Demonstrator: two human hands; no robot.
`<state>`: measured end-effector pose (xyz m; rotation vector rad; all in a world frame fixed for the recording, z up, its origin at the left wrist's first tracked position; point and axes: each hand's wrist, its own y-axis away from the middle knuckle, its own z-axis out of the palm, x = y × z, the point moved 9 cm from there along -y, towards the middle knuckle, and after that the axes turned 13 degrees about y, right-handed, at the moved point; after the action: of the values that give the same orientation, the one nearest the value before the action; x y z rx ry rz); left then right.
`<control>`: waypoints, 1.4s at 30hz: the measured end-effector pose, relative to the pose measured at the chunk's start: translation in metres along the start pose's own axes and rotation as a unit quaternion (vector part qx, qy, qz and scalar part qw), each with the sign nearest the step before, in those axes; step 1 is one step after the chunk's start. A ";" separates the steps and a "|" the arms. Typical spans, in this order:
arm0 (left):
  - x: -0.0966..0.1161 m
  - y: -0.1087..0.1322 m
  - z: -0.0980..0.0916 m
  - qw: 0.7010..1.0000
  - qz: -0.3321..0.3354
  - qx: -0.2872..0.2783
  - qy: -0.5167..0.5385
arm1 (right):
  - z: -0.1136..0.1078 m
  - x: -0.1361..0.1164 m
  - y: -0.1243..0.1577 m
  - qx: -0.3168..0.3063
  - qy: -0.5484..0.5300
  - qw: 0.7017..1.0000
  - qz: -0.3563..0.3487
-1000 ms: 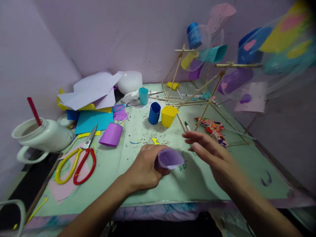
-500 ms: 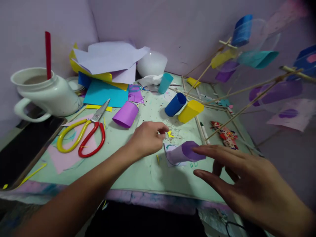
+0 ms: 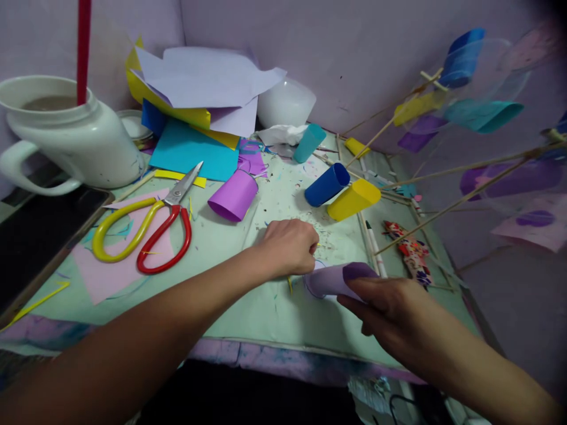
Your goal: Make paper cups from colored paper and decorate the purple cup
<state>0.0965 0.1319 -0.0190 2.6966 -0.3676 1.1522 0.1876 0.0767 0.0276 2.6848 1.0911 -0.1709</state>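
A rolled light-purple paper tube lies on the green table mat, near the front edge. My right hand curls over its right end and grips it. My left hand is closed just left of the tube, fingertips pinched on the mat beside a small yellow scrap; what they pinch is too small to name. A purple paper cup, a blue one and a yellow one lie on their sides behind my hands.
Red-and-yellow scissors lie at the left on pink paper. A white jug with a red stick stands far left, a dark tablet before it. Loose coloured paper sheets are piled at the back. A stick frame with paper cups fills the right.
My right hand came down and closed on the light-purple tube. My left hand let go of the tube and moved to the mat beside it. The view shifted left.
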 end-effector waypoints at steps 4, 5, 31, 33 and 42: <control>0.001 -0.001 0.000 1.000 0.001 0.000 -0.007 | 0.000 -0.001 -0.002 -0.005 -0.012 1.000 -0.003; 0.001 -0.002 0.000 1.000 0.001 0.001 -0.009 | 0.001 0.000 -0.002 -0.004 -0.014 1.000 -0.002; 0.008 0.029 -0.036 0.995 0.018 -0.076 0.057 | 0.000 0.064 0.026 0.197 -0.173 0.963 0.056; 0.017 0.033 -0.033 0.994 0.032 -0.082 0.071 | 0.001 0.059 0.022 0.211 -0.198 0.957 0.021; 0.048 0.050 -0.043 0.979 0.183 0.002 0.088 | -0.037 0.038 0.042 0.329 -0.176 0.923 -0.088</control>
<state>0.0846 0.0881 0.0490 2.5694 -0.8574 1.4738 0.2450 0.0826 0.0633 2.8992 1.3242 -1.1996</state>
